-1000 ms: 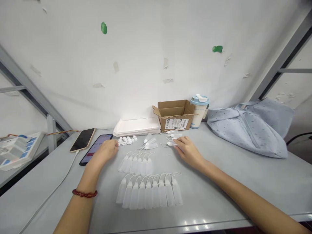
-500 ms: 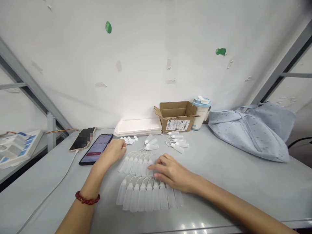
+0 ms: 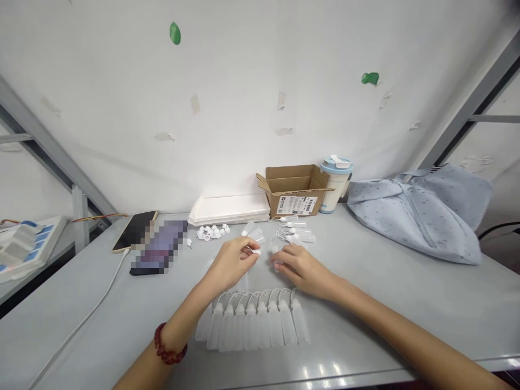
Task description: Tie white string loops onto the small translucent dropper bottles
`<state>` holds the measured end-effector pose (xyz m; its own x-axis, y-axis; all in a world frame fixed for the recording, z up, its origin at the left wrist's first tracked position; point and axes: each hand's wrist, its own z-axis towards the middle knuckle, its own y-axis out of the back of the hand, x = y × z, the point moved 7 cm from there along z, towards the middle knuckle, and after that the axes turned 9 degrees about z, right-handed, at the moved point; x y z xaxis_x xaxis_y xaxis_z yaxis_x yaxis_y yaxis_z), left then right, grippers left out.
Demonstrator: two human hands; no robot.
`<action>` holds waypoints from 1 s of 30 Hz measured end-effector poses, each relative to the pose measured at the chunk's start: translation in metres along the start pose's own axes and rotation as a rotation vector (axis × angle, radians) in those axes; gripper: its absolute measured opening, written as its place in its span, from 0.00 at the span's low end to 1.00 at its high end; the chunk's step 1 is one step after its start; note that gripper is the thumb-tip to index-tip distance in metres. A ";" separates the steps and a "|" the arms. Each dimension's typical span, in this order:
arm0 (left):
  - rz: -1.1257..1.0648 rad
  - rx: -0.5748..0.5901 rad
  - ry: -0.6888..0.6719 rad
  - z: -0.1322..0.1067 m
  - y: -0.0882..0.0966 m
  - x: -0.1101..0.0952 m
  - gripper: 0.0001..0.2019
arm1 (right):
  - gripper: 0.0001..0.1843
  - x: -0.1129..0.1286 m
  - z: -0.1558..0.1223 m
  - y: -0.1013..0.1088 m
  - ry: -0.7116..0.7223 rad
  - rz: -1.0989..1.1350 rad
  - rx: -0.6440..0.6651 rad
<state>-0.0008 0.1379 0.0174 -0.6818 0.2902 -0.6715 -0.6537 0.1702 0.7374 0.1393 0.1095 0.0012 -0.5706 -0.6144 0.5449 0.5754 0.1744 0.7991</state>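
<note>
My left hand [image 3: 231,265] pinches a small white cap [image 3: 255,252] between thumb and fingertips. Facing it, my right hand [image 3: 306,273] has its fingers curled round a small translucent squeeze bottle, mostly hidden by the fingers and blurred. In front of both hands lies a row of translucent squeeze bottles [image 3: 252,327] with thin curved tubes at their white tops. A second row behind it is largely covered by my left hand and forearm. Loose white caps [image 3: 209,233] form a small pile beyond the left hand. More squeeze bottles [image 3: 303,237] lie beyond the right hand.
Against the wall are a white flat stack [image 3: 231,208], an open cardboard box [image 3: 296,203] and a lidded cup [image 3: 335,187]. A blue cloth bag [image 3: 414,222] lies at right. Two phones, one cabled [image 3: 136,230], one blurred [image 3: 160,246], lie at left.
My left hand has moved right from the cap pile, now with a cap. My right hand has lifted a squeeze bottle from the second row and moved slightly away to the right.
</note>
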 end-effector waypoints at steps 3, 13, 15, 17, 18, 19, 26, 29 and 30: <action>-0.134 0.027 0.048 -0.001 -0.006 0.000 0.11 | 0.10 0.001 -0.005 0.008 0.042 0.053 -0.091; -0.496 0.116 0.105 -0.002 -0.014 -0.001 0.14 | 0.10 0.020 -0.013 0.004 0.163 0.087 -0.031; -0.514 0.148 0.090 -0.003 -0.016 -0.003 0.14 | 0.11 0.019 -0.014 0.004 0.151 0.117 -0.023; -0.504 0.170 0.079 -0.004 -0.018 -0.006 0.14 | 0.11 0.018 -0.014 0.005 0.130 0.176 -0.026; -0.494 0.179 0.074 -0.004 -0.019 -0.007 0.13 | 0.11 0.017 -0.014 0.006 0.112 0.216 -0.029; -0.485 0.186 0.069 -0.004 -0.020 -0.009 0.13 | 0.11 0.016 -0.014 0.006 0.086 0.261 -0.033; -0.466 0.152 -0.017 -0.006 -0.019 -0.015 0.11 | 0.08 0.014 -0.014 0.008 -0.053 0.529 -0.039; -0.457 0.154 -0.052 -0.007 -0.020 -0.016 0.10 | 0.08 0.015 -0.014 0.007 -0.068 0.560 -0.013; -0.449 0.155 -0.057 -0.008 -0.020 -0.017 0.10 | 0.08 0.015 -0.014 0.006 -0.071 0.557 -0.006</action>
<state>0.0211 0.1224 0.0130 -0.3208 0.2065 -0.9244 -0.8199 0.4281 0.3802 0.1426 0.0904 0.0110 -0.2174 -0.3772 0.9003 0.8046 0.4529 0.3841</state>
